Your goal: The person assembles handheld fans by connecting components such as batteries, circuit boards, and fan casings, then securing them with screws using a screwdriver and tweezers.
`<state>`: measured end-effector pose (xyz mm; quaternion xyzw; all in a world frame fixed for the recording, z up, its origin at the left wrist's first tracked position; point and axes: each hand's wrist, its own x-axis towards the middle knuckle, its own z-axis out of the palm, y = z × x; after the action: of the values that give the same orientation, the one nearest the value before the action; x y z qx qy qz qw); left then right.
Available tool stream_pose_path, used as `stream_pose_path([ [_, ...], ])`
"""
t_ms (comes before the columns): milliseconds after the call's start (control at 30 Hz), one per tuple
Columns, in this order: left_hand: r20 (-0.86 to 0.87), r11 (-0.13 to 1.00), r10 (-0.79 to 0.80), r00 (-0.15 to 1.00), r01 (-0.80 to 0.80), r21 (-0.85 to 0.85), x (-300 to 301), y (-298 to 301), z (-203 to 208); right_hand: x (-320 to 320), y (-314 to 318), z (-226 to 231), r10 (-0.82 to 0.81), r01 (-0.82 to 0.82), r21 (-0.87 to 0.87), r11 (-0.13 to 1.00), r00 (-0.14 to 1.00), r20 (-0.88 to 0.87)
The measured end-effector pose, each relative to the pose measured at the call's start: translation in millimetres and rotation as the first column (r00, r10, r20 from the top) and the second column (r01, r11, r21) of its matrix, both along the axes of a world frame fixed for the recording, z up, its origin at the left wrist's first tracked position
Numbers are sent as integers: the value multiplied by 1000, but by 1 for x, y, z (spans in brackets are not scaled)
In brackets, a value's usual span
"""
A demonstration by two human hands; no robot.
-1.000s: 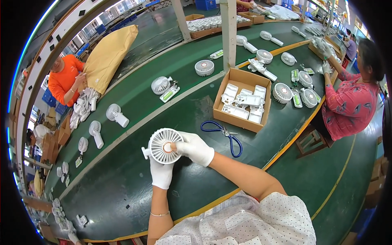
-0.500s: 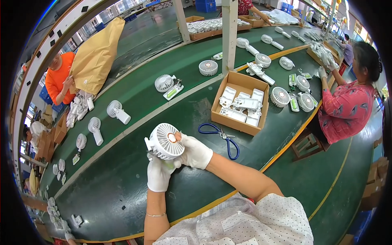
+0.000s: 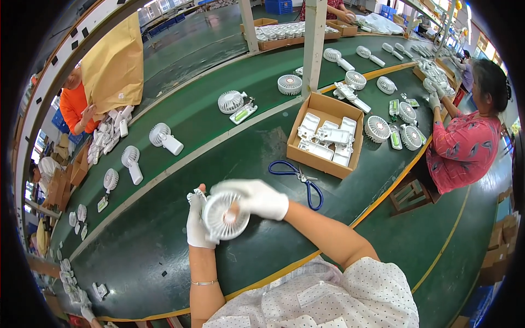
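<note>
A white handheld fan (image 3: 225,220), its round grille facing up and blurred by motion, is held between my two gloved hands. My left hand (image 3: 197,224) is closed round its left side, thumb pointing up beside a small white part; most of those fingers are hidden behind the fan. Over the fan's upper right rim bends my right hand (image 3: 261,198), closed on it and smeared by motion. Right of my hands, blue-handled cutters (image 3: 310,191) lie with their handles spread. Beyond them a cardboard box (image 3: 321,165) holds several white plastic shells (image 3: 329,135).
Along the green conveyor (image 3: 197,134) lie several fans, some whole, some with green batteries exposed. More fan heads (image 3: 377,129) sit right of the box. A white post (image 3: 314,49) rises behind it. A co-worker in red (image 3: 465,142) sits right; one in orange (image 3: 75,109) stands left.
The fan has tilted and come down slightly toward me. My left hand has turned, its thumb now showing, while my right hand has shifted over the rim. Belt fans have moved right.
</note>
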<state>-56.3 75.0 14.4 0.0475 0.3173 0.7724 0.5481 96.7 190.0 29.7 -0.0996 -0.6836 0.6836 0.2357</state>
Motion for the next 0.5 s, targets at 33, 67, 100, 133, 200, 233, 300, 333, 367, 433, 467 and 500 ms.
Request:
stream_pose_path([
  [33, -117, 986, -142, 983, 150, 71, -10, -8, -11, 0, -8, 5, 97, -101, 82, 991, 994, 51],
  [67, -163, 983, -169, 972, 179, 48, -27, -9, -33, -1, -11, 8, 104, -108, 81, 991, 993, 52],
  [100, -159, 985, -158, 975, 167, 44, -29, -8, -45, -3, -10, 7, 66, -74, 130, 989, 996, 65],
  [133, -185, 998, -62, 981, 56, -41, -27, -3, -49, -3, -8, 7, 28, -42, 181, 983, 997, 78],
  [200, -814, 968, -214, 541, 4, -252, -6, -8, -19, 3, 9, -7, -161, 162, -16, 987, 987, 5],
  [233, -617, 948, -304, 726, 168, -269, 6, -11, 5, 6, 19, -7, -269, 269, -17, 963, 963, 17],
  [300, -728, 970, -241, 642, 126, -210, 14, -16, -2, 5, 28, -6, -333, 326, 128, 937, 942, 43],
  [333, -713, 935, -352, 606, 208, -286, 17, -14, 9, 7, 31, -5, -346, 334, 149, 931, 936, 62],
  [367, -639, 908, -416, 647, 259, -329, 18, -13, 11, 8, 32, -4, -358, 341, 169, 925, 930, 82],
  [433, -634, 892, -449, 629, 272, -362, 17, -13, 19, 9, 33, 0, -400, 372, 243, 896, 914, 76],
  [467, -622, 890, -445, 644, 245, -383, 15, -14, 21, 8, 33, 2, -422, 392, 265, 881, 904, 65],
  [500, -610, 878, -470, 638, 272, -393, 12, -13, 23, 8, 35, 2, -452, 420, 291, 859, 890, 51],
])
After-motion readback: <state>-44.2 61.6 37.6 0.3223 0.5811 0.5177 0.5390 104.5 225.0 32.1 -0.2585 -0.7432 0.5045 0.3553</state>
